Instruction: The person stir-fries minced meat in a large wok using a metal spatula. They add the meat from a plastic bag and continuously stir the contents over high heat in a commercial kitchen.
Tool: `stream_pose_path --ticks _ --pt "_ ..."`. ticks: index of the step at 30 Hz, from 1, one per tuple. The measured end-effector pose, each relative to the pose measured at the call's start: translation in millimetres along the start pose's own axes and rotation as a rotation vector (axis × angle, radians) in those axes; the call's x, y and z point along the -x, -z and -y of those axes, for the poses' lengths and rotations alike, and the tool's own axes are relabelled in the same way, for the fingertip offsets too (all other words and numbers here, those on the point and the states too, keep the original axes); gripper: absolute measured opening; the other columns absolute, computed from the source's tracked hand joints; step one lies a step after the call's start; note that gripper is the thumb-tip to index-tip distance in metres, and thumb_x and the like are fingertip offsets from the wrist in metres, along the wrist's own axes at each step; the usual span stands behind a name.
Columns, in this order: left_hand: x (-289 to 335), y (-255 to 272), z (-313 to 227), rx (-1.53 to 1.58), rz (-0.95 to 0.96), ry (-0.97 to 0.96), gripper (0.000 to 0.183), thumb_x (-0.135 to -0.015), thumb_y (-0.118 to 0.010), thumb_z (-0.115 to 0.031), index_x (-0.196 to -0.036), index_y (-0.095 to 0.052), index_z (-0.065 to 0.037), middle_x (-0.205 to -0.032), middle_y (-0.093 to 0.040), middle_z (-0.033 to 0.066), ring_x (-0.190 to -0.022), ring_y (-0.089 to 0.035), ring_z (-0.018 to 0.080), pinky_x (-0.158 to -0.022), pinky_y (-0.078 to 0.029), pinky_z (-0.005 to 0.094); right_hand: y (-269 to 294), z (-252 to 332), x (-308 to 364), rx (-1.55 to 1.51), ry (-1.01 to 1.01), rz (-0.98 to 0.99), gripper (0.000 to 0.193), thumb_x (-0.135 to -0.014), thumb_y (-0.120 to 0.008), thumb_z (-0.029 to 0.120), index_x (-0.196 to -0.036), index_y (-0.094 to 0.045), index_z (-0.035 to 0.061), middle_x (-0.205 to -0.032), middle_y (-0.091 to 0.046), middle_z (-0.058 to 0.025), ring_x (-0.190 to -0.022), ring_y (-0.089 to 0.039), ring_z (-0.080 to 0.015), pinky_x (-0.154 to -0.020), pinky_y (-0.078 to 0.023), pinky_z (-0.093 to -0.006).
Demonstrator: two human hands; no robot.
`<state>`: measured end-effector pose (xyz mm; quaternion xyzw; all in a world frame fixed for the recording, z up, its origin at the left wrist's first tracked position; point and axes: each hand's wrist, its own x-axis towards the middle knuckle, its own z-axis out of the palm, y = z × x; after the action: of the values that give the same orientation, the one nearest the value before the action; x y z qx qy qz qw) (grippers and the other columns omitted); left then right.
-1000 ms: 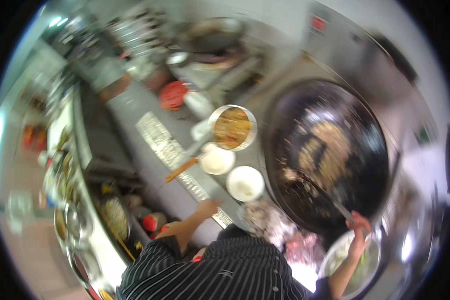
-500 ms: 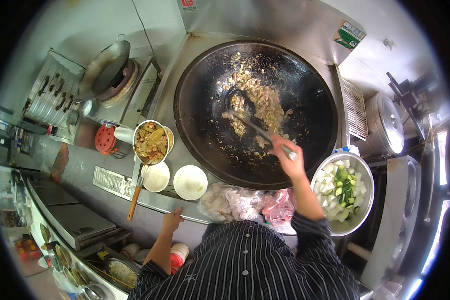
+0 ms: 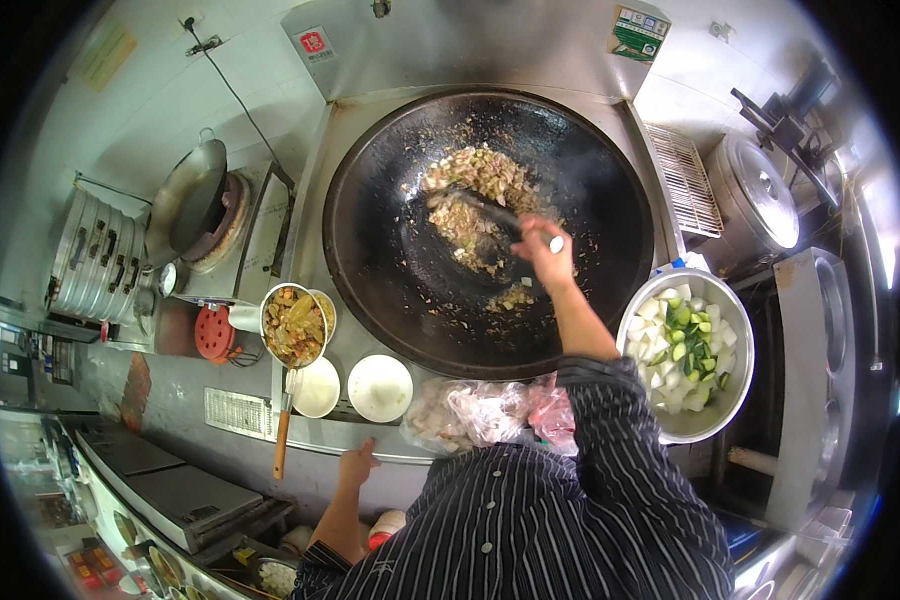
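1. On my feed the wok [image 3: 595, 310] is the landmark; its near rim is partly covered by the person's right forearm.
2. The right grip [image 3: 547, 252] is over the middle of the wok, closed around a long-handled tool [image 3: 494, 209]. A pale handle end shows beside the fingers; the tool's head is sunk in chopped food [image 3: 482, 176] — I can't make out its shape.
3. That food lies in the wok's middle and far part, its pieces too small for me to name, with haze over the wok's right side.
4. The left grip [image 3: 356, 464] is below the wok's near-left side, by the edge of the desk [image 3: 335, 434]. One finger points out, the rest blur together; I can't tell whether it is open or closed, or touching the edge.
5. Left of the wok, a pot of stew [image 3: 296, 322] partly hides another vessel behind it.
6. Nearer me than the pot are two white bowls, and a wooden-handled utensil [image 3: 282, 446] whose far end I lose at the pot's rim.
7. Just below the wok, plastic bags [image 3: 488, 410] are partly cut off by the striped shirt [image 3: 530, 520] — contents unclear.
8. Right of the wok, a metal bowl [image 3: 746, 370] holds cut vegetables [image 3: 698, 345].
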<state>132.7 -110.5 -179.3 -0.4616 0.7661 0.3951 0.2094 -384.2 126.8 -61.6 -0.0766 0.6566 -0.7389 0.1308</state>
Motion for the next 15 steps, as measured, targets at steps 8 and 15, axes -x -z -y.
stream_pose_path --ticks 8,15 --pt "1.3 -2.7 2.6 -0.043 -0.041 -0.02 0.071 -0.098 -0.043 -0.061 -0.068 -0.078 -0.007 -0.068 -0.072 0.0144 -0.079 -0.071 0.0333 -0.081 -0.054 0.0422 75.6 110.9 124.3 0.459 0.142 0.402 0.011 -0.087 -0.064 -0.004 -0.097 -0.069 -0.0045 -0.112 -0.072 -0.012 -0.099 -0.066 -0.0127 -0.089 -0.052 -0.0289" --pt "4.9 9.3 -14.1 -0.026 0.001 -0.055 0.071 -0.098 -0.042 -0.061 -0.069 -0.077 -0.007 -0.067 -0.072 0.0132 -0.078 -0.071 0.033 -0.081 -0.054 0.0427 46.5 17.7 -27.4 0.099 0.135 -0.112 0.018 -0.099 -0.064 0.013 -0.109 -0.067 -0.0013 -0.122 -0.068 -0.0089 -0.078 -0.071 -0.0159 -0.069 -0.056 -0.025"
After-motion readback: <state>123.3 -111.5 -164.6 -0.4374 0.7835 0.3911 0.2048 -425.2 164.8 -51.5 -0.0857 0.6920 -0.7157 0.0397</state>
